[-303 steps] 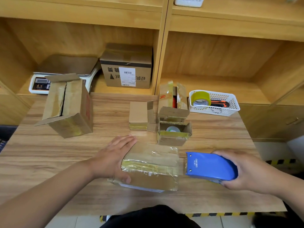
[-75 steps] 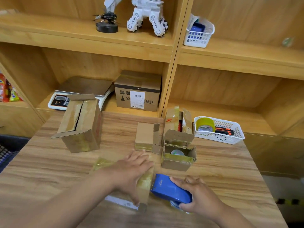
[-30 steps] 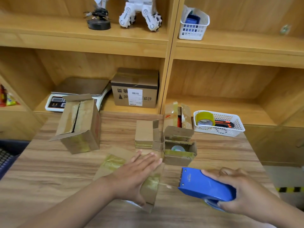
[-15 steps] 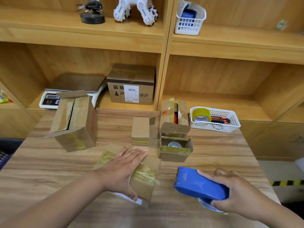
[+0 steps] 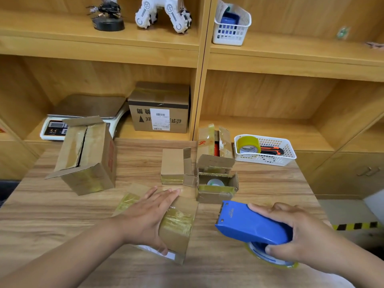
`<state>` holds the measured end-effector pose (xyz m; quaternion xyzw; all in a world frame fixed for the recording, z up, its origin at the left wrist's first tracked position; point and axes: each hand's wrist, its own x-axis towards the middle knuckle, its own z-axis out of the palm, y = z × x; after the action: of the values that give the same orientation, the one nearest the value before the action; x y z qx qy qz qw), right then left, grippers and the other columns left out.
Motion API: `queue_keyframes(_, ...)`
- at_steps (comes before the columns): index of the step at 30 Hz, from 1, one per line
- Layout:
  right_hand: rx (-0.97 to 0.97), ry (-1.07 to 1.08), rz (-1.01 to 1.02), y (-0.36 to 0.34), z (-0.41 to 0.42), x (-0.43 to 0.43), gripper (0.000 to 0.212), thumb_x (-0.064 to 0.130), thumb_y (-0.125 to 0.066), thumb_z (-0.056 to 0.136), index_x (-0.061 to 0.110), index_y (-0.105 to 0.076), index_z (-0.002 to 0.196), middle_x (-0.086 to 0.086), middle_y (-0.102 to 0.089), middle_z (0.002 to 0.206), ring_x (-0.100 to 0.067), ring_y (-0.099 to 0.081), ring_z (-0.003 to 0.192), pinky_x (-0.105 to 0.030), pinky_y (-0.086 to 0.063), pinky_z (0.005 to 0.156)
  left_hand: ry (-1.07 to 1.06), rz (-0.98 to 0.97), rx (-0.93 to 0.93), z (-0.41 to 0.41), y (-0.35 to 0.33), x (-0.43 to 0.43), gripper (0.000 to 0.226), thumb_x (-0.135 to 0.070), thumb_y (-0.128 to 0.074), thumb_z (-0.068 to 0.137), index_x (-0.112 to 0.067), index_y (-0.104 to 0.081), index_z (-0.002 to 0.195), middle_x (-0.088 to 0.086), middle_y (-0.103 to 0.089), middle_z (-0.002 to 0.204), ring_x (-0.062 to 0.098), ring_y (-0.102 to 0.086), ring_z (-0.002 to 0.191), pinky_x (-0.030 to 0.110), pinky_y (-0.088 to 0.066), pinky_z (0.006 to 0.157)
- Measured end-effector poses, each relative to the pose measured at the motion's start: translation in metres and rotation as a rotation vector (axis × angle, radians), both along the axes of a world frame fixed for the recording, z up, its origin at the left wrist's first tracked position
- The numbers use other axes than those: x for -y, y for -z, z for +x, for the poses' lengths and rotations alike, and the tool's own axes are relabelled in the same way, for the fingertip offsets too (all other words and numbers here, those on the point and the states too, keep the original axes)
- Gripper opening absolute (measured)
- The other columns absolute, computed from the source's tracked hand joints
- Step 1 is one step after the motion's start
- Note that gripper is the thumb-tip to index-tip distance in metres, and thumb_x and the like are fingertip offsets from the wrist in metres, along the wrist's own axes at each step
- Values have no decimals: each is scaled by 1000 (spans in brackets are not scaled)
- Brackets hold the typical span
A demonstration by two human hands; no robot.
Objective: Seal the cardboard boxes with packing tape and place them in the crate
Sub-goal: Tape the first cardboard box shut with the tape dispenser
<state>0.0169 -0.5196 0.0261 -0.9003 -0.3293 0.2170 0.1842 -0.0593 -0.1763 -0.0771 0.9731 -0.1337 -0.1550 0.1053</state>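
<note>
A: Where's the box (image 5: 179, 224)?
B: On the table (image 5: 52, 215), left hand (image 5: 145, 217) pressed flat on top, fingers straight.
A: And the right hand (image 5: 301, 231)?
B: Clamped round the dispenser (image 5: 249, 223), just beside the box. The box looks light, stiff and tape-slick: best taken by its bare cardboard sides.

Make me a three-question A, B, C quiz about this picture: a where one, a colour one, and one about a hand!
1. Where is the yellow tape roll? A. in the low white basket B. on a chair C. in a drawer
2. What colour is the tape dispenser? A. red B. green C. blue
3. What is the left hand doing? A. lying flat on the taped box B. holding scissors C. waving
1 A: it stands beside the orange cutter there. 2 C: the right hand grips its blue shell. 3 A: straight fingers lie on the box.
</note>
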Motion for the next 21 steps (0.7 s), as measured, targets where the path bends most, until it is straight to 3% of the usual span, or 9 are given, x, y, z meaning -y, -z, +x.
queue_keyframes(3, -16, 8, -23, 13, 1, 5, 78, 68, -58, 54, 85, -13, 116, 20, -48, 99, -5, -46, 98, -20, -40, 89, 1, 6, -10, 0, 0, 1, 144, -84, -60, 46, -31, 42, 133, -3, 7, 159, -13, 43, 118, 19, 32, 103)
queue_keyframes(8, -10, 7, -50, 29, 0, 7, 77, 73, -53, 53, 85, -8, 115, 27, -44, 95, -4, -43, 92, -17, -39, 84, 4, 11, -6, 1, 2, 0, 144, -85, -60, 45, -34, 45, 130, -2, 6, 159, -13, 39, 122, 20, 31, 104)
queue_keyframes(15, -31, 15, -66, 41, 1, 7, 71, 72, -50, 53, 84, -15, 114, 22, -45, 95, -3, -37, 94, -16, -36, 86, 6, -1, -32, 1, -2, 0, 143, -84, -62, 47, -36, 49, 124, -3, 9, 159, -14, 45, 118, 17, 33, 100)
queue_keyframes(21, -46, 1, -95, 46, 3, 5, 73, 72, -49, 54, 81, -14, 117, 23, -45, 97, -5, -38, 95, -18, -37, 86, 7, -4, -45, 0, -4, 2, 143, -81, -64, 50, -31, 37, 138, -4, 12, 158, -13, 45, 118, 17, 34, 100)
